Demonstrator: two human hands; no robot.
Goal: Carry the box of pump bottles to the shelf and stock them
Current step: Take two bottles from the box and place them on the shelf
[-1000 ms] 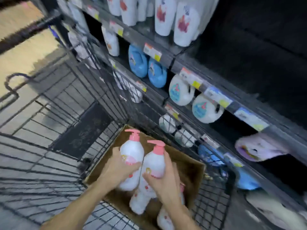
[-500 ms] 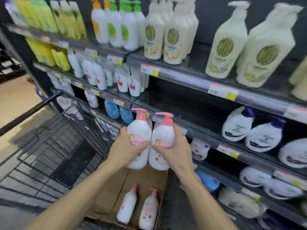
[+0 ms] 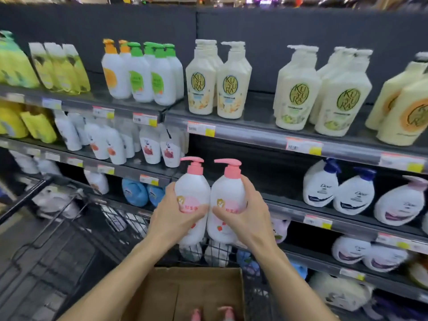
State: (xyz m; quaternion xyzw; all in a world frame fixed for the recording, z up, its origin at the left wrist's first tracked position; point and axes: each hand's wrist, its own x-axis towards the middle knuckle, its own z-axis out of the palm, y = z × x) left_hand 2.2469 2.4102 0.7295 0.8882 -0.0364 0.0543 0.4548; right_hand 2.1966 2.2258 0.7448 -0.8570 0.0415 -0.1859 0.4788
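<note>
I hold two white pump bottles with pink pumps upright, side by side and touching, in front of the shelving. My left hand (image 3: 172,216) grips the left bottle (image 3: 192,188). My right hand (image 3: 245,214) grips the right bottle (image 3: 228,191). Both are level with a dark bare stretch of shelf (image 3: 254,172) under the cream bottles. Below my forearms sits the open cardboard box (image 3: 196,290), with two pink pump tops (image 3: 210,315) showing at the bottom edge.
The box rests in a black wire trolley (image 3: 69,246) at the lower left. Cream Kuyura bottles (image 3: 220,86) fill the shelf above, Dove bottles (image 3: 340,188) stand to the right, small white bottles (image 3: 150,147) to the left. Price tags line the shelf edges.
Both hands lifted the two bottles out of the box and up to shelf height. My view rose from the trolley to the shelves.
</note>
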